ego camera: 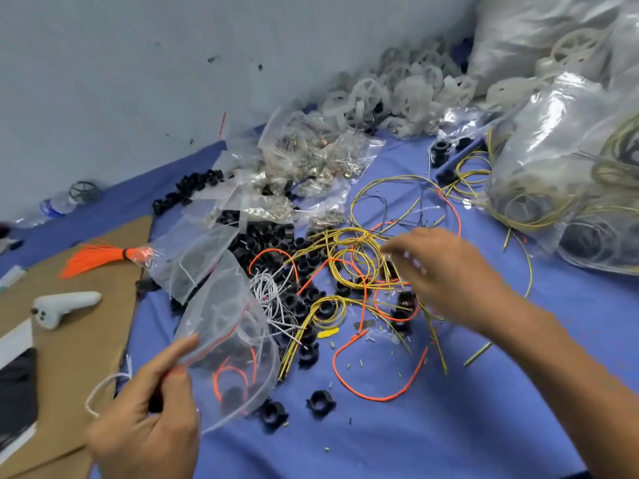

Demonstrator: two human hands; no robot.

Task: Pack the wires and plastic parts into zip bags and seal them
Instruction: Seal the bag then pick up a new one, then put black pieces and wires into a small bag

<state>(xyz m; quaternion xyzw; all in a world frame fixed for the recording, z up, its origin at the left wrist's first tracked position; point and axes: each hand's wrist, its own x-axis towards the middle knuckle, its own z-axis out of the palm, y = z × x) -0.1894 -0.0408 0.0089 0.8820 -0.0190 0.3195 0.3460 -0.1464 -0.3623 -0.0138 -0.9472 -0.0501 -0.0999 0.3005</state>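
Observation:
My left hand pinches the rim of a clear zip bag with a red seal line; an orange wire and a black part lie inside it. My right hand is blurred over the tangle of yellow wires, fingers curled down among the strands; whether it holds one is unclear. Orange wires, white wires and black plastic parts are scattered on the blue cloth.
More clear bags lie left of the pile. Bags of metal bits and white plastic wheels sit at the back. Large filled bags crowd the right. Brown cardboard carries a white controller and an orange wire bundle.

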